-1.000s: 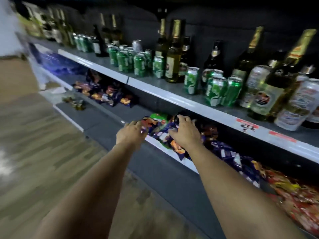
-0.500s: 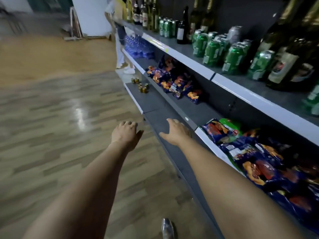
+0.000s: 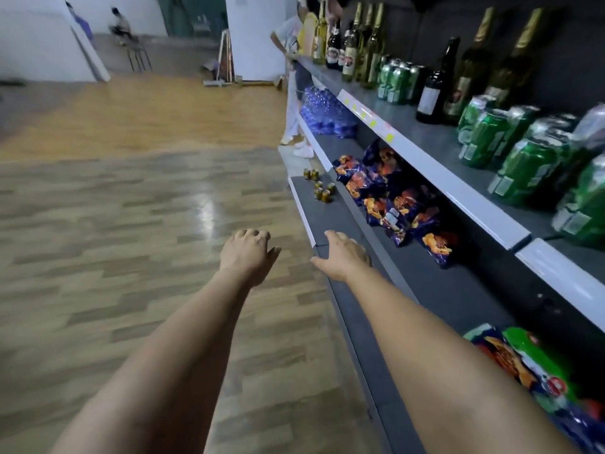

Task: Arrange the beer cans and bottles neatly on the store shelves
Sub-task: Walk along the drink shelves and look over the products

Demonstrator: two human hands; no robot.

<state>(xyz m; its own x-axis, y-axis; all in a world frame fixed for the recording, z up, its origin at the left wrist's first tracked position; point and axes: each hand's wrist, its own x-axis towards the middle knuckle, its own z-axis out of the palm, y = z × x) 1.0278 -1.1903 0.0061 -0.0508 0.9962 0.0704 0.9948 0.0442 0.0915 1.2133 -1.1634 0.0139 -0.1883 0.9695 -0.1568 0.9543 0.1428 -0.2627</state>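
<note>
Both hands have left the snack bags since a second ago and now hang empty: the left hand (image 3: 247, 253) loosely curled over the wooden floor (image 3: 114, 224), the right hand (image 3: 343, 255) relaxed above the lowest shelf (image 3: 340, 221). Green beer cans (image 3: 523, 165) and bottles (image 3: 366, 47) stand on the upper shelf (image 3: 425, 132).

Head-height view down along shelves (image 3: 425, 172)
</note>
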